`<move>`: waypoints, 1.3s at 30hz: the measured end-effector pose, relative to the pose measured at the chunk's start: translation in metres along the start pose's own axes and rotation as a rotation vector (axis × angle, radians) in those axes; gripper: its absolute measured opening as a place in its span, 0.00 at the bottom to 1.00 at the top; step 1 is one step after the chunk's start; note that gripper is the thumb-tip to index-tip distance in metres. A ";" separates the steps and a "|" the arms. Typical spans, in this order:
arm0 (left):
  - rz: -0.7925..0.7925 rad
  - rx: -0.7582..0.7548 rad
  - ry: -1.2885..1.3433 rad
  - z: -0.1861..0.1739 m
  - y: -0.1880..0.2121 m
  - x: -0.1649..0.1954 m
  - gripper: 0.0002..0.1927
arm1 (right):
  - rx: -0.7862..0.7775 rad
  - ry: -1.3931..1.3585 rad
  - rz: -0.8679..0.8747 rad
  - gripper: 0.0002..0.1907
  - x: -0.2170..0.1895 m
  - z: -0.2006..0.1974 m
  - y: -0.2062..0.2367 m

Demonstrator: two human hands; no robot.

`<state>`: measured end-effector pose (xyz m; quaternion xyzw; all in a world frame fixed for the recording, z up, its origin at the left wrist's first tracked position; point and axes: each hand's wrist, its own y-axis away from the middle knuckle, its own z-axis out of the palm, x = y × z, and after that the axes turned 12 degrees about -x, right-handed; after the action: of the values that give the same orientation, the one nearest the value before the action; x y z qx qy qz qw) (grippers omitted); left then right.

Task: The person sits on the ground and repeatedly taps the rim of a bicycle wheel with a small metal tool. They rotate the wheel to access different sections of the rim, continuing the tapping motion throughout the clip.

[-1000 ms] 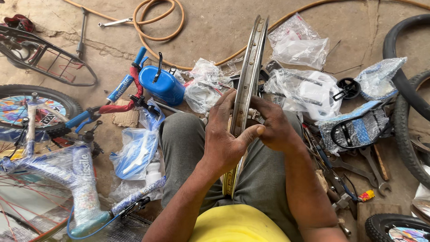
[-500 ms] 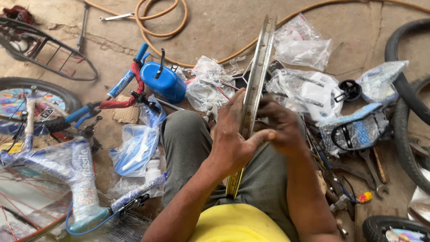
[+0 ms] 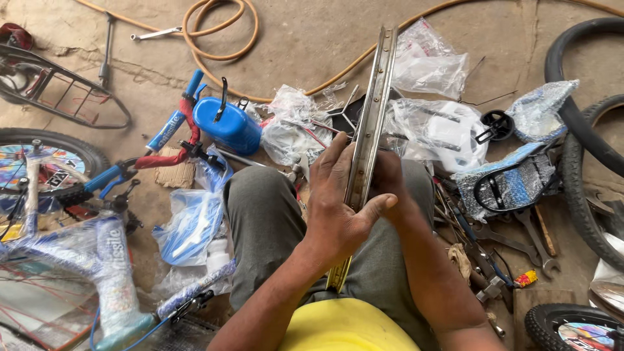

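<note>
Metal wheel rim (image 3: 372,114) upright at frame centre over lap, clamped between left hand (image 3: 338,208) and right hand (image 3: 390,182), probably to steady it edge-on; blue can (image 3: 227,123) upper left.

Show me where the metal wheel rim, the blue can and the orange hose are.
metal wheel rim (image 3: 379,97): head view, on the upper stretch of the rim above the hands.
blue can (image 3: 227,127): head view, on its rounded blue body.
orange hose (image 3: 218,36): head view, on the coiled loop.
</note>
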<state>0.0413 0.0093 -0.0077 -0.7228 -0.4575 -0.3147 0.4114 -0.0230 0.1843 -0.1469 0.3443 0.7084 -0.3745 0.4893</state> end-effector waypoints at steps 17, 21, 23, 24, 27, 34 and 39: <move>0.024 0.011 -0.029 -0.004 0.002 -0.011 0.47 | 0.062 -0.614 -0.143 0.23 -0.055 0.007 -0.014; 0.038 0.012 -0.032 -0.004 -0.002 -0.008 0.46 | 0.333 -0.220 -0.154 0.18 -0.057 0.024 -0.012; 0.045 -0.007 -0.007 -0.005 -0.004 -0.002 0.45 | 0.349 -0.251 -0.147 0.18 -0.052 0.026 -0.009; 0.049 -0.024 -0.001 -0.007 -0.007 0.000 0.45 | 0.358 -0.265 -0.154 0.17 -0.048 0.025 -0.009; -0.090 -0.125 -0.003 -0.015 -0.017 0.007 0.41 | 0.279 -0.110 -0.266 0.19 -0.036 0.016 -0.006; -0.164 -0.152 0.021 -0.016 -0.033 0.008 0.36 | -0.022 -0.663 -0.237 0.31 -0.021 -0.013 -0.006; -0.105 -0.119 0.029 -0.009 -0.015 -0.001 0.36 | 0.110 -0.631 -0.341 0.11 -0.031 -0.010 -0.007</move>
<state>0.0266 0.0045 0.0008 -0.7161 -0.4694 -0.3730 0.3573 -0.0245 0.1855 -0.1141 0.1143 0.5485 -0.5762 0.5951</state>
